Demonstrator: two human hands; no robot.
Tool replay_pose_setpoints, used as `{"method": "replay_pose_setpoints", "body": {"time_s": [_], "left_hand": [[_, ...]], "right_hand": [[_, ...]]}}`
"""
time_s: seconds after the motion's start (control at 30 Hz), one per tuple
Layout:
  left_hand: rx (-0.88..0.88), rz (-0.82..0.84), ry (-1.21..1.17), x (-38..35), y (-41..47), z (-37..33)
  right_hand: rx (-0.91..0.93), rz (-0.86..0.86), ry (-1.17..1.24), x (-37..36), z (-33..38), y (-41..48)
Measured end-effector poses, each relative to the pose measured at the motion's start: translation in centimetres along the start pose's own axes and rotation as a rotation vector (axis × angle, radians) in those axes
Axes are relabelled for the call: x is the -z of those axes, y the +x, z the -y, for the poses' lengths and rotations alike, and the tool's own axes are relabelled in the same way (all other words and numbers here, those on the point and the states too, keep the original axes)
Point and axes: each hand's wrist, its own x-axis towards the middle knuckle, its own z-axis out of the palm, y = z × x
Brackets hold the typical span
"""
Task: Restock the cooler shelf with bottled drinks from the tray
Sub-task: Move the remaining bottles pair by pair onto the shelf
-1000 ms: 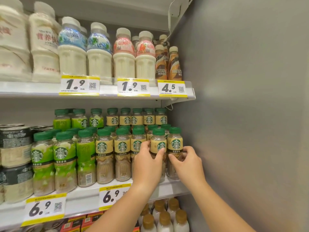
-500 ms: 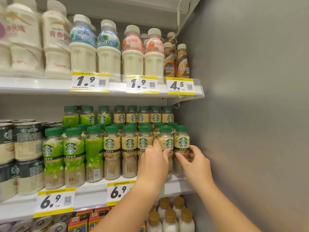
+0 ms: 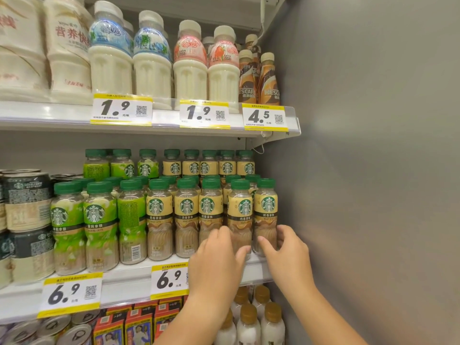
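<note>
Yellow-label latte bottles with green caps fill the right half of the middle cooler shelf point(image 3: 129, 282). My left hand point(image 3: 216, 262) wraps the lower body of the second bottle from the right point(image 3: 241, 210), thumb on its right side. My right hand point(image 3: 286, 255) holds the base of the rightmost bottle point(image 3: 266, 207), thumb on its left and fingers between the bottle and the cooler wall. Both bottles stand upright on the shelf in the front row. No tray is in view.
Green-label latte bottles point(image 3: 99, 220) and dark cans point(image 3: 27, 202) stand to the left. The grey cooler side wall point(image 3: 361, 170) is hard against the rightmost bottle. White milk bottles point(image 3: 154, 61) sit on the upper shelf; cartons and brown-capped bottles point(image 3: 249, 324) are below.
Both hands have slid down from the bottles' labels to their lower bodies. The camera view has shifted, so the shelves sit further right in the frame.
</note>
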Motion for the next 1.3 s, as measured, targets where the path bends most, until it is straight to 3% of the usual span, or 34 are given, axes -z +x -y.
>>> {"method": "replay_pose_setpoints", "body": {"time_s": [0.1, 0.43, 1.3], "left_hand": [[0.029, 0.028, 0.065, -0.6, 0.2, 0.2], [0.176, 0.066, -0.046, -1.9, 1.6, 0.2], [0.165, 0.125, -0.091, -2.8, 3.2, 0.4]], "right_hand": [[0.018, -0.028, -0.026, -0.2, -0.3, -0.4], [-0.041, -0.012, 0.04, -0.8, 0.2, 1.0], [-0.026, 0.004, 0.072, -1.6, -0.6, 1.9]]}}
